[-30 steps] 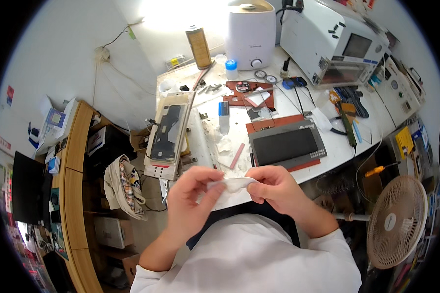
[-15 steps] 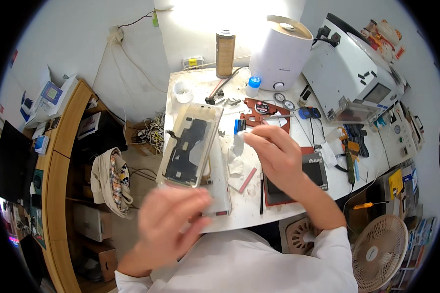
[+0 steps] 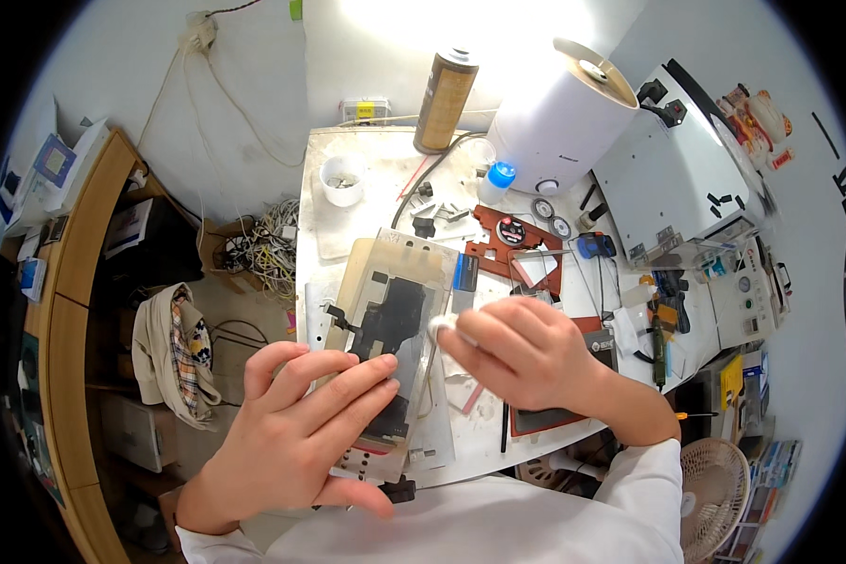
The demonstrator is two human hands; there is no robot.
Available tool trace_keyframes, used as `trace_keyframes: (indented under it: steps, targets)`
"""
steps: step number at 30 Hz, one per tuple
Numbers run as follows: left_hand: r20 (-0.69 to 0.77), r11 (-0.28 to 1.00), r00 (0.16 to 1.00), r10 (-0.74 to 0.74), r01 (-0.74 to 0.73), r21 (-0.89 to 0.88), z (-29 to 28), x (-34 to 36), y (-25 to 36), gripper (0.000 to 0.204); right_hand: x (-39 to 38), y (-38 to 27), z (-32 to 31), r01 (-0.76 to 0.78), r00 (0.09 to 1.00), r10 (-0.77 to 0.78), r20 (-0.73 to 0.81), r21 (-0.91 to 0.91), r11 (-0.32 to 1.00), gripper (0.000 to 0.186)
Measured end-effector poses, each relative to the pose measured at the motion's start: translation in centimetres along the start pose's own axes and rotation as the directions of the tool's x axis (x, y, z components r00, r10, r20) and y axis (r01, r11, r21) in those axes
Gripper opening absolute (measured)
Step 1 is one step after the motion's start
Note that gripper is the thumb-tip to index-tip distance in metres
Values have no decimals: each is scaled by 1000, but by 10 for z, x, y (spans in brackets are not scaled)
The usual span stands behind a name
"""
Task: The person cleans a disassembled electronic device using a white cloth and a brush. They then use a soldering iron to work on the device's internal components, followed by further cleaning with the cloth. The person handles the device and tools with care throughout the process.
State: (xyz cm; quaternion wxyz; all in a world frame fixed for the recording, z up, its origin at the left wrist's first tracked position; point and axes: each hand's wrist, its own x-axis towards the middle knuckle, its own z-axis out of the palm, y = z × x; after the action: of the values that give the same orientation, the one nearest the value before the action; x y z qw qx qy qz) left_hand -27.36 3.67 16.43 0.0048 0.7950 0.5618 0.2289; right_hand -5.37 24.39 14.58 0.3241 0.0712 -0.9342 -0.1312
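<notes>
My left hand (image 3: pixel 297 436) lies with fingers stretched over the lower part of a clear device plate (image 3: pixel 352 278) carrying a thin dark part (image 3: pixel 395 308). My right hand (image 3: pixel 526 362) is closed on a small white wad, perhaps tissue (image 3: pixel 439 325), at the plate's right edge. A blue-and-black small pack (image 3: pixel 465 272) lies just above my right hand. A pink strip (image 3: pixel 472 398) and a black pen-like stick (image 3: pixel 505 428) are below it, partly hidden.
Behind stand a spray can (image 3: pixel 446 99), white humidifier (image 3: pixel 561 127), white cup (image 3: pixel 341 180) and blue-capped bottle (image 3: pixel 495 183). A white machine (image 3: pixel 672 169), red-brown fixture (image 3: pixel 484 246) and tools (image 3: pixel 658 348) occupy the right. A fan (image 3: pixel 710 498) is lower right, wooden shelving (image 3: pixel 85 273) left.
Both hands have parted from holding the white wad together. My left hand has moved onto the plate with fingers extended; my right hand has brought the wad to the plate's right edge.
</notes>
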Motion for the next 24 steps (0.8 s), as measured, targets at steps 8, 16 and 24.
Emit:
trace_keyframes:
  steps: [8,16,24]
  targets:
    - [-8,1000,1000,26,-26,7,5,-3,-7,101,1,5,0,-153,985,153,84,-12,988,34]
    - [-8,1000,1000,12,-12,-13,4,-4,-5,97,-2,7,2,-135,988,131,85,47,990,35]
    - [-11,1000,1000,3,-4,-26,3,-3,-4,90,1,-16,-7,148,988,-143,-51,128,981,25]
